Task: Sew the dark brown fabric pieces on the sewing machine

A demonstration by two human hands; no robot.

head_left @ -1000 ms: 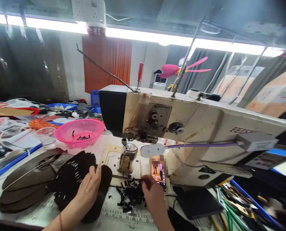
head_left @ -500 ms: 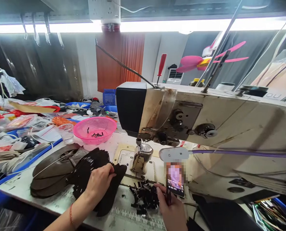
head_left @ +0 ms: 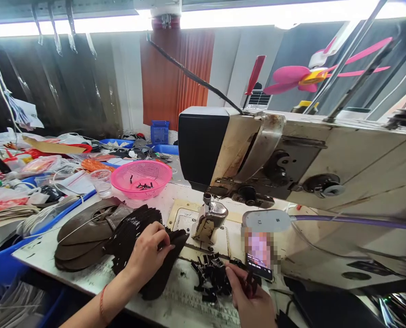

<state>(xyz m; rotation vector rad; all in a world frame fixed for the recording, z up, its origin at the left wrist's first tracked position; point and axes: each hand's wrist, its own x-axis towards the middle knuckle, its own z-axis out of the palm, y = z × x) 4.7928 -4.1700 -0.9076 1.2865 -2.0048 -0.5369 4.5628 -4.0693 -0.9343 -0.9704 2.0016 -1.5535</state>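
My left hand (head_left: 150, 248) lies over a fanned stack of dark brown, toothed-edge pieces (head_left: 138, 221), its fingers curled and thumb bent in at the upper edge of one piece. Beside that stack lie several rounded brown leather pieces (head_left: 83, 232) with a pale cord across them. My right hand (head_left: 251, 296) is closed around a dark slender tool (head_left: 250, 284) whose kind is mostly hidden. Its index fingertip and thumb are at the right side of a heap of small black strips (head_left: 210, 278). The sewing machine's metal post (head_left: 210, 221) rises just behind the heap.
The sewing machine head (head_left: 257, 150) overhangs the table from the right. A phone (head_left: 257, 253) with a lit screen lies near my right hand. Behind the leather stand a pink basket (head_left: 141, 180) with a few black strips and a clear plastic cup (head_left: 102, 182). Cluttered materials fill the left.
The whole view has shifted, so the scene sits further right. The left thumb and fingertips look slightly further apart. My right hand remains beside the black strips with the dark tool.
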